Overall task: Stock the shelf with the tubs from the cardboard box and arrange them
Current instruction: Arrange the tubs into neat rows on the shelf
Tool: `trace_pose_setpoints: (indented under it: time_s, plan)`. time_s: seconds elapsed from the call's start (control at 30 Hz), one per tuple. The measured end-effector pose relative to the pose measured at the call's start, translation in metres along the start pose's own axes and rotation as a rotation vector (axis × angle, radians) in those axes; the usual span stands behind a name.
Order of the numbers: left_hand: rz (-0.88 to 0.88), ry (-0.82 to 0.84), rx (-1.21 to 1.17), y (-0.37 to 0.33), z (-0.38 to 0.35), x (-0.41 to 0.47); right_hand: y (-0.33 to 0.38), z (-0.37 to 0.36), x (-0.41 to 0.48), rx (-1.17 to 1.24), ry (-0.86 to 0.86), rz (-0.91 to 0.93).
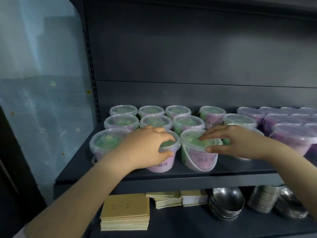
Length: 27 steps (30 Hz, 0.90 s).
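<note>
Green-filled plastic is showing across most of the shelf [240, 167]. The green tubs [154, 117] are standing in three rows of three at its left end, touching or just beside one another, so stocking is judged well advanced. The cardboard box is not appearing in view, so what is left in it cannot be told.

Starting at the left, the front-left tub [104, 143] is sitting untouched near the shelf's front edge. Next to it, the left hand [147, 145] is gripping the middle front tub [163, 166], with fingers curling over the lid rim and the thumb pressing the front wall. Further right, the right hand [236, 143] is resting slack on the right front tub [197, 158]. Its fingers are lying nearly straight on the lid and its thumb along the near rim, so it is not clasping the tub.

Behind that hand, the loose tubs [240, 120] are standing less squarely, with a gap beside the block, and are judged to be awaiting alignment. At the far right, the purple tubs [291, 134] are crowding the shelf end.

Every tub is standing upright, long axis vertical, lid up. The two handled tubs are turning their printed labels toward the front, and the right one's handle is hanging down across its front.

Below, card stacks [125, 212] and metal bowls [226, 203] are occupying the lower shelf [188, 225].
</note>
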<state>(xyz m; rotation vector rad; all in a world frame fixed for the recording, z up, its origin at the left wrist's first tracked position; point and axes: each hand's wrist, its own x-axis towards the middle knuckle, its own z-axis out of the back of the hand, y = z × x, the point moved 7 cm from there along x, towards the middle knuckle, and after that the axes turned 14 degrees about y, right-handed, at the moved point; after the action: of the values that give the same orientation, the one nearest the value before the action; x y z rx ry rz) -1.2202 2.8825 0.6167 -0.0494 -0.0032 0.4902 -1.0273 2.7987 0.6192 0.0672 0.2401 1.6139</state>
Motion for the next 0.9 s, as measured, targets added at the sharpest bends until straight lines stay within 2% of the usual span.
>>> trace_pose_setpoints:
  time_s: [0.33,0.47,0.57,0.7,0.9]
  plan:
    - [0.005,0.052,-0.011,0.002,0.003,0.007,-0.004,0.000,0.004,0.103,0.025,-0.067]
    - [0.008,0.090,-0.098,0.001,0.007,0.012,-0.008,0.000,0.001,0.118,0.042,-0.059]
    - [0.068,0.031,-0.160,-0.003,0.006,0.016,-0.020,0.011,-0.011,0.166,-0.040,-0.064]
    - [0.080,-0.081,-0.022,-0.030,0.010,0.027,-0.051,0.030,-0.032,0.128,-0.136,-0.088]
    - [0.079,-0.001,-0.244,-0.065,0.011,0.082,-0.104,0.040,-0.047,0.050,-0.043,-0.107]
